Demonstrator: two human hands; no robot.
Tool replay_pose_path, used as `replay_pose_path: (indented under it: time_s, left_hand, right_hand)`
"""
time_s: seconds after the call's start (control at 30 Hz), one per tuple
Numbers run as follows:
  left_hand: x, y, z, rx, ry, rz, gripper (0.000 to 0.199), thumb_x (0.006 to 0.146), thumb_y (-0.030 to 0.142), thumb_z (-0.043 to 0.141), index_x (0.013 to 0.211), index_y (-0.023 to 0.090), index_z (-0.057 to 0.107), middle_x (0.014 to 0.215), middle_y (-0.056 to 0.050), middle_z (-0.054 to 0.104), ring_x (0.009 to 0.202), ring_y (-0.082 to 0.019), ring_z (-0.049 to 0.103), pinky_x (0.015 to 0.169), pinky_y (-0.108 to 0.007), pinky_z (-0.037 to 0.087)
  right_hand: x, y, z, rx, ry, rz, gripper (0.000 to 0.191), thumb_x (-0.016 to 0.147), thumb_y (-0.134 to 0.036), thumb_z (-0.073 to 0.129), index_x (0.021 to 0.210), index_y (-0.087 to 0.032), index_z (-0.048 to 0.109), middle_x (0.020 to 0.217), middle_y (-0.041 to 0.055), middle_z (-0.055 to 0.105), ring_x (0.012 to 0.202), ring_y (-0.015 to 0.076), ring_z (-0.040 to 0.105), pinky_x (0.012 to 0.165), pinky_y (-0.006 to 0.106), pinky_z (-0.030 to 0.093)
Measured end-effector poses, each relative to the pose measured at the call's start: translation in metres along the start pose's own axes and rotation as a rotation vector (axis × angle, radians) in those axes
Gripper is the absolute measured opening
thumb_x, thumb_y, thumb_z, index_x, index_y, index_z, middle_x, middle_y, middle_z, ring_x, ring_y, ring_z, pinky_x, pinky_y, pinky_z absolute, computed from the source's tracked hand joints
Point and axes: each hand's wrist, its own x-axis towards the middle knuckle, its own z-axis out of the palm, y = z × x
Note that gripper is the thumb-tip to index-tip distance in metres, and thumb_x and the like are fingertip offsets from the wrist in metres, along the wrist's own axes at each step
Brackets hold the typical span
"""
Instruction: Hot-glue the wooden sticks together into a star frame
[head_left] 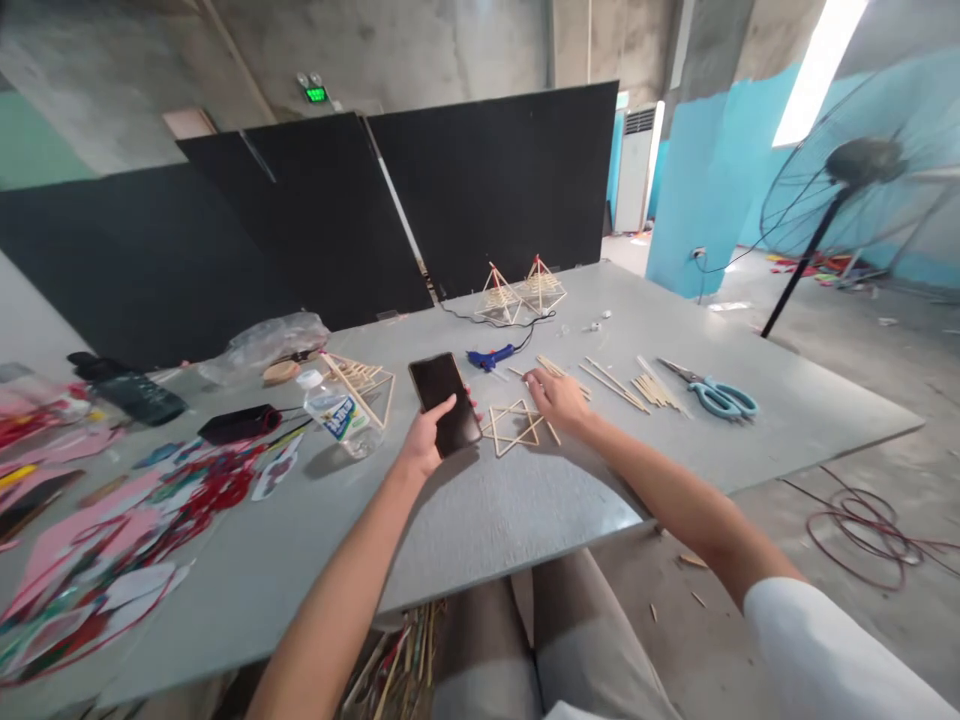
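At the left edge, pink and red paper cutouts [112, 560] run out of frame, and beside them a plastic water bottle [337, 412] lies on its side, partly covering a triangular stick frame [369, 385]. The left hand [426, 445] has its fingers curled around the lower end of a dark-screened smartphone [445, 403] held just above the grey table [480, 520], palm hidden behind it. The right hand [556, 398] rests loosely spread, fingertips on a flat star-shaped stick frame [514, 428]; loose bamboo sticks [622, 385] and teal scissors [716, 395] lie further right.
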Motion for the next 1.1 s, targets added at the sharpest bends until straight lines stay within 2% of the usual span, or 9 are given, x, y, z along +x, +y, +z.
replay_pose_path:
  time_s: [0.1,0.2,0.37,0.43,0.53,0.63,0.77,0.87,1.1]
  left_hand:
    - [0.01,-0.025,0.014,-0.094,-0.065,-0.085,0.032,0.099,0.035,0.084,0.125,0.016,0.082,0.101,-0.012,0.088,0.081,-0.027,0.086,0.076,-0.039,0.073]
    - [0.006,-0.049,0.018,-0.215,-0.12,-0.124,0.054,0.109,0.063,0.071,0.127,0.013,0.085,0.113,-0.019,0.09,0.093,-0.033,0.089,0.086,-0.044,0.075]
    - [-0.006,-0.065,0.026,-0.497,-0.217,-0.172,0.086,0.11,0.087,0.047,0.135,0.014,0.085,0.12,-0.021,0.09,0.119,-0.043,0.087,0.11,-0.06,0.071]
    - [-0.005,-0.065,0.03,-0.523,-0.231,-0.199,0.087,0.111,0.086,0.045,0.135,0.013,0.085,0.121,-0.022,0.09,0.12,-0.044,0.087,0.111,-0.061,0.07]
    - [-0.003,-0.063,0.033,-0.535,-0.254,-0.244,0.081,0.114,0.079,0.045,0.136,0.013,0.085,0.119,-0.022,0.09,0.115,-0.042,0.088,0.108,-0.06,0.071]
    - [-0.001,-0.062,0.032,-0.533,-0.262,-0.236,0.078,0.115,0.076,0.045,0.137,0.013,0.085,0.116,-0.021,0.09,0.11,-0.041,0.089,0.105,-0.059,0.072]
    - [0.003,-0.059,0.026,-0.516,-0.197,-0.154,0.079,0.115,0.078,0.045,0.133,0.012,0.085,0.114,-0.021,0.09,0.109,-0.039,0.089,0.105,-0.056,0.072]
    - [0.004,-0.056,0.022,-0.513,-0.202,-0.11,0.082,0.111,0.083,0.048,0.131,0.013,0.086,0.115,-0.021,0.09,0.112,-0.041,0.089,0.105,-0.056,0.072]
    - [0.002,-0.055,0.025,-0.489,-0.159,-0.092,0.083,0.109,0.086,0.053,0.137,0.014,0.084,0.119,-0.019,0.089,0.119,-0.042,0.086,0.108,-0.058,0.071]
  right_hand:
    - [-0.008,-0.004,0.01,0.091,-0.088,-0.097,0.045,0.125,-0.051,0.05,0.157,-0.025,0.067,0.128,0.0102,0.086,0.105,0.0233,0.082,0.093,0.035,0.062]
    - [-0.02,-0.009,0.029,0.478,-0.272,-0.165,0.086,0.113,-0.066,0.07,0.182,-0.026,0.037,0.158,0.0183,0.073,0.127,0.0271,0.079,0.097,0.041,0.068]
    - [-0.037,-0.017,0.055,0.806,-0.442,-0.135,0.139,0.084,-0.064,0.104,0.186,-0.028,0.017,0.156,0.0195,0.07,0.124,0.0304,0.078,0.097,0.046,0.071]
    - [-0.038,-0.019,0.054,0.783,-0.377,-0.085,0.128,0.081,-0.063,0.106,0.18,-0.026,0.033,0.149,0.0179,0.072,0.119,0.0298,0.076,0.092,0.043,0.071]
    - [-0.037,-0.019,0.046,0.746,-0.269,0.064,0.068,0.107,-0.078,0.072,0.147,-0.024,0.066,0.116,0.0088,0.075,0.094,0.0232,0.071,0.077,0.037,0.066]
    - [-0.038,-0.017,0.038,0.756,-0.297,0.083,0.066,0.115,-0.082,0.052,0.143,-0.025,0.07,0.108,0.0068,0.073,0.093,0.0233,0.069,0.08,0.038,0.066]
    - [-0.042,-0.013,0.04,0.666,-0.353,-0.184,0.114,0.102,-0.076,0.083,0.188,-0.033,0.024,0.161,0.019,0.065,0.128,0.0326,0.071,0.114,0.059,0.065]
    - [-0.043,-0.011,0.047,0.569,-0.371,-0.36,0.153,0.094,-0.069,0.096,0.192,-0.029,-0.015,0.183,0.0284,0.043,0.16,0.0438,0.058,0.135,0.073,0.048]
    - [-0.042,-0.011,0.051,0.586,-0.393,-0.412,0.152,0.1,-0.063,0.092,0.189,-0.03,-0.026,0.191,0.0288,0.032,0.17,0.0455,0.051,0.14,0.073,0.043]
